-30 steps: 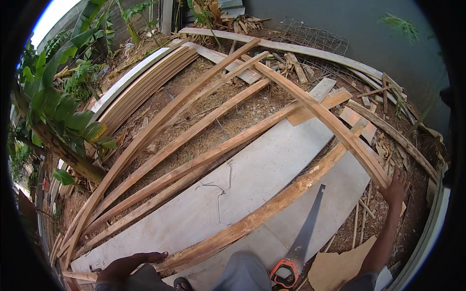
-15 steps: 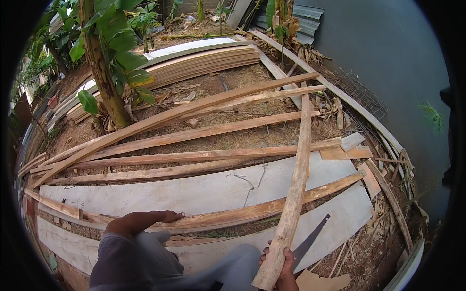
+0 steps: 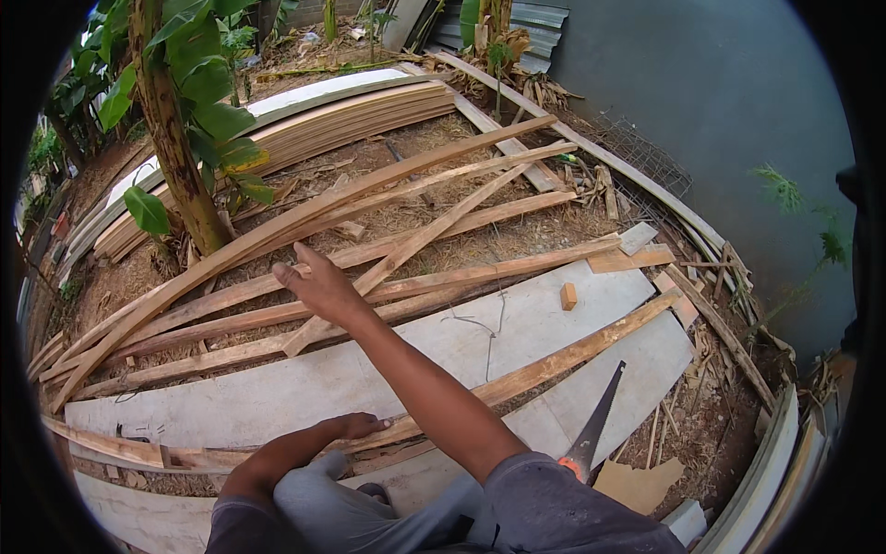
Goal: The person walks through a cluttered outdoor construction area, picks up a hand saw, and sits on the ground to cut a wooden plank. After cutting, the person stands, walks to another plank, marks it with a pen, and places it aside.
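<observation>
My right hand reaches out over the wooden beams, fingers apart and holding nothing. Below it a rough beam lies slantwise across several long beams. My left hand rests closed on the nearest long beam, low in the view; its fingers are partly hidden. To the right of my right arm, a handsaw leans with its toothed blade up, its orange handle partly covered by my sleeve. A small cut wood block sits on the pale flat sheet.
A stack of thin boards lies at the back, behind a banana plant trunk. A grey wall runs along the right, with wire mesh at its foot. Wood scraps litter the ground at lower right.
My right hand has let go of the rough beam, which now lies across the others, and has moved up and left. The small block has come into sight. My left hand stays on its beam.
</observation>
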A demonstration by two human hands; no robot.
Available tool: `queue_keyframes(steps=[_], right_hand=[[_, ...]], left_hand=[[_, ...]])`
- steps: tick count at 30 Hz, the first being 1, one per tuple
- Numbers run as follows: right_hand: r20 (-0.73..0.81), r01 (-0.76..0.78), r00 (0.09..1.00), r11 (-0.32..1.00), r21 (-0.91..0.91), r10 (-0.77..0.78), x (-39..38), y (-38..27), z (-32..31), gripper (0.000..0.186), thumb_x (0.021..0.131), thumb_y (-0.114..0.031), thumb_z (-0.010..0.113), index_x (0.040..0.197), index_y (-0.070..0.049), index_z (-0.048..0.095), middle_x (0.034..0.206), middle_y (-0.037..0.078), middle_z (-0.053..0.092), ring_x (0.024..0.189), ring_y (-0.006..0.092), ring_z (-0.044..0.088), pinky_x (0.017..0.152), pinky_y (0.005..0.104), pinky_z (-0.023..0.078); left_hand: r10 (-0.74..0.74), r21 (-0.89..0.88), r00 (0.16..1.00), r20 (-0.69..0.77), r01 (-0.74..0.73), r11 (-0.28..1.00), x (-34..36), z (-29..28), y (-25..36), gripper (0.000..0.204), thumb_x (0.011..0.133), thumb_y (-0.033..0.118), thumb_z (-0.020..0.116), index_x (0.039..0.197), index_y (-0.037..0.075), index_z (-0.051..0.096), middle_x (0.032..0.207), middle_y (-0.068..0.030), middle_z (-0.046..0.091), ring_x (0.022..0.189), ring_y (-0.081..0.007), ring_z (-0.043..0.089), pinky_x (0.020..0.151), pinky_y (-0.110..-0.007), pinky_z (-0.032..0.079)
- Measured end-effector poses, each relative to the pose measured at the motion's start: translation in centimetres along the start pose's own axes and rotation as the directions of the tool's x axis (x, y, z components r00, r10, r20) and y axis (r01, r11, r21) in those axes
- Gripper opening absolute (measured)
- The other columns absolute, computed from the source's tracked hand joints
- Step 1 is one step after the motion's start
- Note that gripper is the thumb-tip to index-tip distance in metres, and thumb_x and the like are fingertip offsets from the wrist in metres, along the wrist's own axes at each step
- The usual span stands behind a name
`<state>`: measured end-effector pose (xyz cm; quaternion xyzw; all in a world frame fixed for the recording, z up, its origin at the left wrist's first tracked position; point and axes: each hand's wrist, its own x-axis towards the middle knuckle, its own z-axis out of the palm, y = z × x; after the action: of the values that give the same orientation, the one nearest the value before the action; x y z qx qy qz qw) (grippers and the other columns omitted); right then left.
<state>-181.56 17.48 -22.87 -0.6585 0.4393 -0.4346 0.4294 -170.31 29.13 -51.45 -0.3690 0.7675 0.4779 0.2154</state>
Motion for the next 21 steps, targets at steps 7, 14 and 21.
queue_keyframes(steps=[7,14,21], right_hand=[[0.398,-0.645,0.746,0.728,0.231,0.534,-29.9,7.2,-5.0,0.049,0.099,-0.032,0.060,0.138,-0.002,0.051,0.112,0.013,0.067,0.093,0.0143,0.066,0.075,0.0270,0.054],[-0.038,-0.497,0.836,0.784,0.371,0.548,-31.8,8.9,-11.3,0.041,0.098,-0.030,0.060,0.128,-0.003,0.057,0.102,0.012,0.069,0.084,0.0164,0.066,0.068,0.0301,0.054],[-0.033,-0.439,0.898,0.896,-0.066,0.438,-26.9,11.2,-5.0,0.042,0.095,-0.027,0.064,0.131,-0.006,0.056,0.105,0.012,0.069,0.091,0.0206,0.066,0.080,0.0333,0.053]], left_hand=[[-0.100,-0.070,0.989,-0.111,0.093,0.993,-2.5,-1.9,2.7,0.084,0.094,0.073,0.031,0.124,0.001,0.062,0.126,-0.0259,0.061,0.117,-0.0390,0.058,0.103,-0.045,0.042],[-0.101,-0.086,0.987,-0.123,0.091,0.992,-2.9,-0.9,3.0,0.089,0.082,0.079,0.050,0.117,-0.002,0.063,0.116,-0.0267,0.063,0.112,-0.0402,0.059,0.096,-0.047,0.045],[0.068,0.084,0.596,-0.800,-0.002,0.996,-3.2,-6.5,1.8,0.067,0.073,0.056,0.076,0.116,0.007,0.061,0.112,-0.0189,0.060,0.106,-0.0385,0.059,0.092,-0.048,0.048]])
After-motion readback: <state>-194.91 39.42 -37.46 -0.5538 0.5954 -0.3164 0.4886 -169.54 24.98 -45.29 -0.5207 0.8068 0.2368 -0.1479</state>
